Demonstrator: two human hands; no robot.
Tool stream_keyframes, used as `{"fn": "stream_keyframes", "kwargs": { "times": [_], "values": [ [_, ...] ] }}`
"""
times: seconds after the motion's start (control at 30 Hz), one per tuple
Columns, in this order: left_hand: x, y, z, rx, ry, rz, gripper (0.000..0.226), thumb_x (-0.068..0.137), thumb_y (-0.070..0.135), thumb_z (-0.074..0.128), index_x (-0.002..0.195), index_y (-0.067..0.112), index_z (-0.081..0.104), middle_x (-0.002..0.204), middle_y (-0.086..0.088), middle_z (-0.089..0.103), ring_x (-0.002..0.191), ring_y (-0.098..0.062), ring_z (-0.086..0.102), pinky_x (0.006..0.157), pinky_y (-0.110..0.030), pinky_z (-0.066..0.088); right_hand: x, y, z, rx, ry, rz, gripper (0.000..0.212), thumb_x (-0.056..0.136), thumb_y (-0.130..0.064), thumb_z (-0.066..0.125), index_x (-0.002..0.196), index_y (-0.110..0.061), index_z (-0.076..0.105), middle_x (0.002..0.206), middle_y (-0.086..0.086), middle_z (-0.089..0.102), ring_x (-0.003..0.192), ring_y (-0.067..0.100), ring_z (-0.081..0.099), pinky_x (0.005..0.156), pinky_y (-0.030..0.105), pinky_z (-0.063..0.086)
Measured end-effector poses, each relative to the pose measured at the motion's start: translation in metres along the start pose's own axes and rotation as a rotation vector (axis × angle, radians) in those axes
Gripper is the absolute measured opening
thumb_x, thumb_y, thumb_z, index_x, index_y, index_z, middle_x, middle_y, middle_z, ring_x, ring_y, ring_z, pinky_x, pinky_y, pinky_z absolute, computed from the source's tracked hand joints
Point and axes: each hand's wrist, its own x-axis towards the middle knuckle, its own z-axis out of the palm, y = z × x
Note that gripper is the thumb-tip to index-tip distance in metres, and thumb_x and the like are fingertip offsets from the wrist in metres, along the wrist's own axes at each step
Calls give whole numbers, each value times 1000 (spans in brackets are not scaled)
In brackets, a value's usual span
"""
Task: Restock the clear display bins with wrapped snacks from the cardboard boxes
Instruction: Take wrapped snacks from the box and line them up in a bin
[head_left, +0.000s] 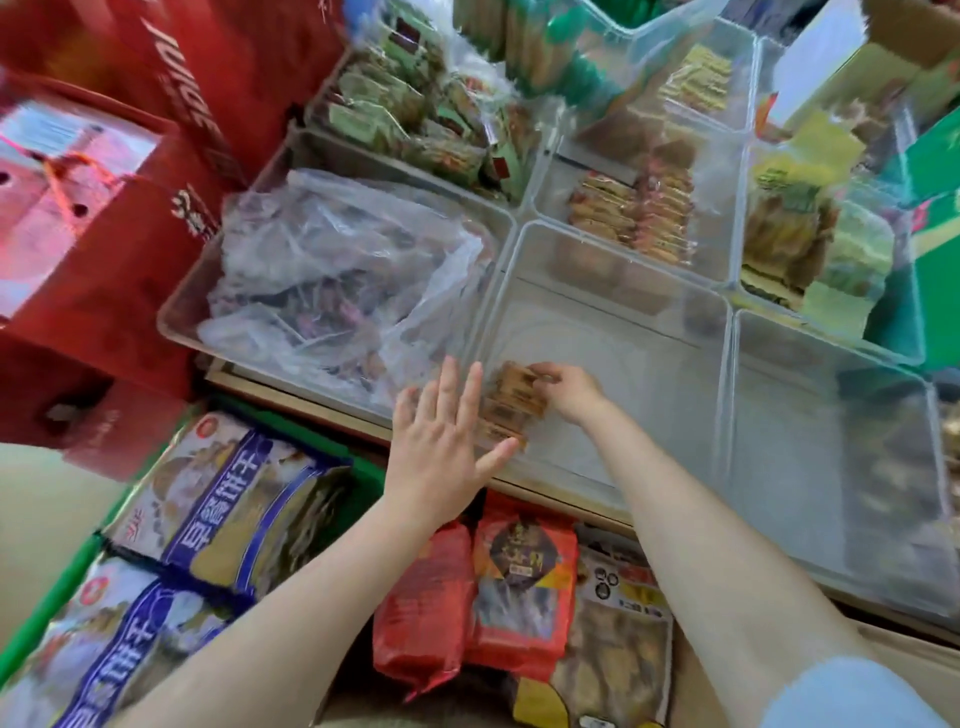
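nearest to you, below your forearms, lie red snack bags (519, 587) and blue-and-white biscuit packs (234, 499) in a green-edged crate (47, 597). your left hand (441, 447) is spread flat, fingers straight and slightly fanned, its thumb reaching toward the near end of a stack of wrapped snacks (511, 400); whether the palm or thumb actually touches the stack is hard to tell through the blur. your right hand (566, 387) has its fingers curled over the far end of that same stack, pinching it from the other side. the stack sits low in the near left corner of a clear bin (613, 322) that is otherwise almost bare inside. just left of that bin, another clear bin (176, 322) holds crumpled transparent plastic bags (337, 265) with dark wrapped pieces inside. to the right is a second nearly bare clear bin (831, 467). farther back, more clear bins hold green-wrapped packets (405, 104), reddish-brown wrapped biscuits (639, 213) and yellow-green packs (800, 218). red cartons (130, 156) stand at the far left.
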Motion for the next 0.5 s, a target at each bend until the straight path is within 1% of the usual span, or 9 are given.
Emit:
{"fn": "stream_keyframes", "kwargs": {
  "times": [0.07,0.13,0.2,0.3,0.37,0.4,0.43,0.47,0.5],
  "values": [
    [0,-1,1,9,4,4,92,91,76,22,157,12,31,158,-20,37,133,-34,50,110,-54,35,1,-2,8,-26,-1,3,36,103,-10,49,138,-15,59,134,10,63,122,27,58,94,27,43],
    [0,-1,0,11,1,-8,93,92,76,21,158,12,29,158,-19,36,134,-34,49,111,-53,34,-2,-8,17,-57,3,-28,40,103,-12,46,140,-20,57,136,11,61,124,30,56,97,32,45],
    [0,-1,-2,11,-16,-12,93,92,77,19,159,13,25,160,-18,33,136,-32,45,113,-51,28,-6,-12,23,-83,26,-32,43,103,-19,45,145,-25,50,142,10,56,129,30,52,103,31,41],
    [0,-2,-11,14,-89,-11,94,91,78,13,161,16,12,165,-16,21,145,-30,33,117,-49,18,-24,-9,18,-66,28,-23,54,101,-30,50,153,-21,36,151,11,47,136,30,46,107,31,37],
    [0,0,-19,4,-141,-39,91,94,76,16,162,17,2,168,-15,7,151,-31,19,121,-49,12,-48,-4,1,-83,40,-70,51,100,-31,52,149,-19,44,147,13,50,131,31,50,103,32,40],
    [0,7,-26,-20,-166,-80,88,97,71,24,162,16,2,168,-16,2,153,-32,13,122,-50,10,-65,-1,-12,-86,48,-110,43,100,-30,52,141,-19,53,141,11,56,125,28,54,100,32,43],
    [0,18,-34,-49,-171,-119,84,99,62,36,161,12,9,167,-19,0,154,-34,9,122,-51,10,-87,4,-27,-79,56,-159,34,100,-28,51,131,-19,61,131,8,62,117,25,59,96,31,45],
    [-3,36,-41,-85,-140,-130,76,100,49,47,158,7,22,166,-23,5,153,-38,11,121,-53,14,-112,12,-43,-57,64,-209,27,101,-26,50,121,-20,67,120,3,68,109,22,63,92,32,47],
    [-8,60,-47,-126,-66,-93,66,97,36,56,151,3,37,162,-28,16,149,-42,21,118,-55,21,-140,22,-60,-9,86,-251,24,101,-24,48,112,-20,70,108,0,70,100,19,66,90,33,50]
  ]
}}
